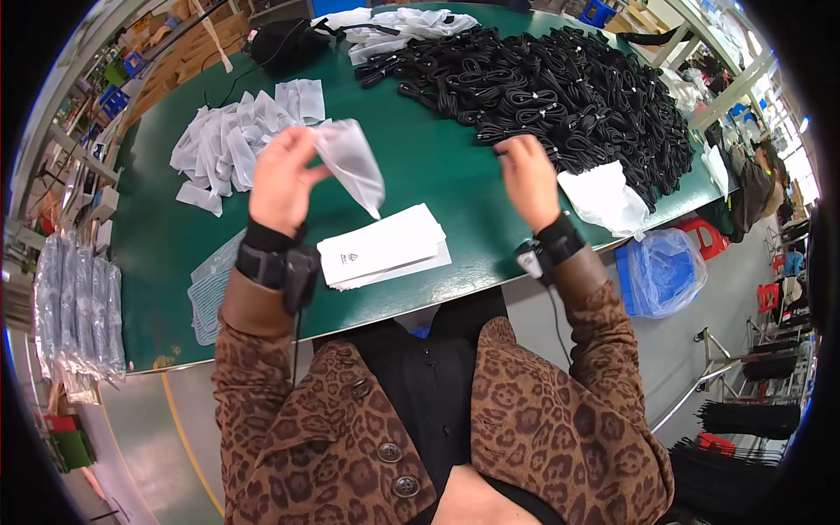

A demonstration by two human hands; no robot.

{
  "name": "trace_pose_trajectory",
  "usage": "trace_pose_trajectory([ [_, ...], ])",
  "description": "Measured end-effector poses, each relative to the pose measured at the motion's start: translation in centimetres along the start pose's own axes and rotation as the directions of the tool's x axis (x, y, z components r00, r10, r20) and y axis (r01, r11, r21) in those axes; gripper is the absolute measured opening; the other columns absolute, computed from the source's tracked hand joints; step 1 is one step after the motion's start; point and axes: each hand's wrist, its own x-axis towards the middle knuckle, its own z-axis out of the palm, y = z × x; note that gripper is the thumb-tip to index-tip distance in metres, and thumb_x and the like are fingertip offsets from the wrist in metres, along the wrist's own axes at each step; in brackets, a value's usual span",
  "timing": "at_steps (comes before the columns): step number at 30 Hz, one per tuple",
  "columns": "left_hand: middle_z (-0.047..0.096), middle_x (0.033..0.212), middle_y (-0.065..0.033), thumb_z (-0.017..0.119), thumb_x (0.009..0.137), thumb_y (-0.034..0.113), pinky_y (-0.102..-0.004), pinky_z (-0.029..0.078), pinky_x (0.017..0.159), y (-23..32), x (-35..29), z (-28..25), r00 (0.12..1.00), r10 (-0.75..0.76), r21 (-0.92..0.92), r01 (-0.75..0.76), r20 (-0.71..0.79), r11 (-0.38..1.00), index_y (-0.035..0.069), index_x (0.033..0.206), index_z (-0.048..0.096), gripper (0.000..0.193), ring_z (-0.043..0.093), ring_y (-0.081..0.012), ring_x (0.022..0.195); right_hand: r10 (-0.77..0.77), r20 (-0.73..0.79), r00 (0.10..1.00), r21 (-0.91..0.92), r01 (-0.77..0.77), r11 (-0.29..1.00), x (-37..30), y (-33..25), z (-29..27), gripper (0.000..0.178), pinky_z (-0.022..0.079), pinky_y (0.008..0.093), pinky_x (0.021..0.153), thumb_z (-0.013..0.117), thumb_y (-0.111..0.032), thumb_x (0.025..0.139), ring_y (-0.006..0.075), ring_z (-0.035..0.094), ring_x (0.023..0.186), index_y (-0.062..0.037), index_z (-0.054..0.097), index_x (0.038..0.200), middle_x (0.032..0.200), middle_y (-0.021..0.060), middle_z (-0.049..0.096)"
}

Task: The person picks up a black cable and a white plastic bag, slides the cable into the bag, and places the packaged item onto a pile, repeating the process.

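Observation:
My left hand (284, 175) is closed on a corner of a translucent plastic bag (352, 164), which hangs slanting down to the right above the table. Left of it lies a loose heap of similar whitish bags (232, 140). My right hand (528, 179) is over the table at the near edge of a big pile of coiled black cables (525, 87). Its fingers are bent and blurred, with a dark spot at the fingertips; whether they hold anything is unclear. Between my hands, near the front edge, a stack of white printed paper sleeves (381, 247) lies flat.
The green table (437, 179) also carries crumpled white plastic (604, 197) at right, a striped translucent sheet (214, 289) at left and a black bag (284, 44) at the back. A blue bin with a clear liner (661, 271) stands right of the table. Wrapped bundles (79, 306) hang at left.

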Motion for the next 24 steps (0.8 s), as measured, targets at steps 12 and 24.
trace_pose_trajectory([
  [12, 0.059, 0.099, -0.0112, 0.070, 0.081, 0.014, -0.0375, 0.050, 0.078, -7.5, -4.8, 4.5, 0.963, 0.059, 0.825, -0.255, 0.262, 0.505, 0.006, 0.100, 0.062, 0.022, 0.059, -0.0287, 0.092, 0.048, 0.277, 0.960, -0.140, -0.009, 0.990, -1.4, 3.8, 0.6, 0.028, 0.050, 0.0363, 0.068, 0.063, -0.010, 0.086, 0.0321, 0.063, 0.081, -0.0073, 0.061, 0.114, 0.099, 0.0071, 0.063],
  [24, 0.058, 0.086, -0.0143, 0.066, 0.084, 0.013, -0.0433, 0.048, 0.072, -12.4, -6.4, 5.4, 0.968, 0.039, 0.922, -0.248, 0.248, 0.296, 0.002, 0.085, 0.059, 0.013, 0.060, -0.0335, 0.084, -0.014, 0.244, 0.970, 0.461, -0.103, 0.882, -4.3, -5.2, -0.4, 0.043, 0.049, 0.0315, 0.066, 0.068, -0.004, 0.084, 0.0258, 0.058, 0.075, -0.0044, 0.057, 0.126, 0.091, 0.0108, 0.057],
])
